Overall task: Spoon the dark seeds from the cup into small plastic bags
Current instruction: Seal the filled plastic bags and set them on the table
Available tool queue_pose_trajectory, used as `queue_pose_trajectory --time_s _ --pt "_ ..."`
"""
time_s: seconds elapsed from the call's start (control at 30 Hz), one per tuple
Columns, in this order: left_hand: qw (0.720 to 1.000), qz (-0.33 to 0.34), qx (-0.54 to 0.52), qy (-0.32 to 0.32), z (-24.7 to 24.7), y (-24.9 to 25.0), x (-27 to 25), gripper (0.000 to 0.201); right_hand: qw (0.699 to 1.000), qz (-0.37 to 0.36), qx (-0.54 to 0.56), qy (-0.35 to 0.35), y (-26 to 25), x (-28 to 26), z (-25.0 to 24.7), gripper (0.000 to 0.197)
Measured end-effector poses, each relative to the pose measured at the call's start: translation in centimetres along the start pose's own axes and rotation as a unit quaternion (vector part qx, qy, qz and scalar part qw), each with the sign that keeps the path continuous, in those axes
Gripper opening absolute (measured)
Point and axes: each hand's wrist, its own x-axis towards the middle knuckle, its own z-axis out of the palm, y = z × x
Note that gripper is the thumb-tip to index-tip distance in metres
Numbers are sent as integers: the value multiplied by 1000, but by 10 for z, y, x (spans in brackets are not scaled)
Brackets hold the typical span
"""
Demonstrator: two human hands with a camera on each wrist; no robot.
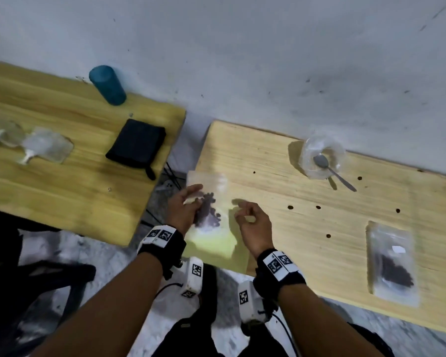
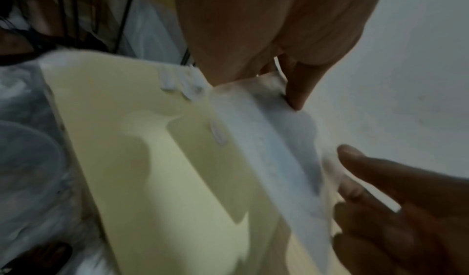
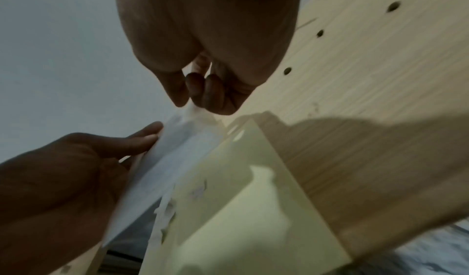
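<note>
Head view, held item: a small clear plastic bag [image 1: 208,199] with a clump of dark seeds [image 1: 208,210] inside, raised above the left end of the pale wooden table [image 1: 307,228].
Left hand [image 1: 184,207]: fingers curled round the bag's left edge, holding it from the side.
Right hand [image 1: 252,222]: fingers bent, thumb and fingertips drawn together at the bag's right edge; the right wrist view shows them pinching the top corner of the plastic.
Under the bag: a pale yellow sheet [image 1: 218,247] lying at the table's near left corner.
Cup [image 1: 322,155]: clear plastic, at the far side of the table near the wall, well apart from both hands.
Spoon [image 1: 332,171]: metal, bowl end inside the cup, handle sticking out over the rim toward the near right.
Filled bag [image 1: 392,264]: a second clear bag with dark seeds, flat on the table's right part, near its front edge.
Loose seeds: a few dark dots scattered on the tabletop between the cup and the filled bag.
Second table [image 1: 62,150]: to the left, darker wood.
On it: a teal cylinder [image 1: 107,85] by the wall, a black pouch [image 1: 137,144], some clear plastic items [image 1: 36,144] at the far left, too blurred to name.
</note>
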Motion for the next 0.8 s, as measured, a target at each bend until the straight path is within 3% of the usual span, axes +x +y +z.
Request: queue_pose_trajectory --time_s 0.1,0.23,0.33,0.57,0.73,0.8 --pt "998 10 0 63 -32 -1 21 36 987 23 -152 -52 9 5 20 31" --pt "995 16 -26 97 -51 9 31 35 937 -4 -335 -101 13 8 39 45" --pt "995 20 -34 93 -57 9 34 36 934 -11 -345 -94 11 7 47 42" --pt "995 9 -56 85 -58 4 33 37 959 30 -277 -54 5 8 61 17" --pt "995 10 -57 82 -57 0 30 37 963 38 -264 -44 5 6 59 34" --pt "995 12 -56 81 -57 -1 30 37 958 15 -283 -45 7 4 58 30"
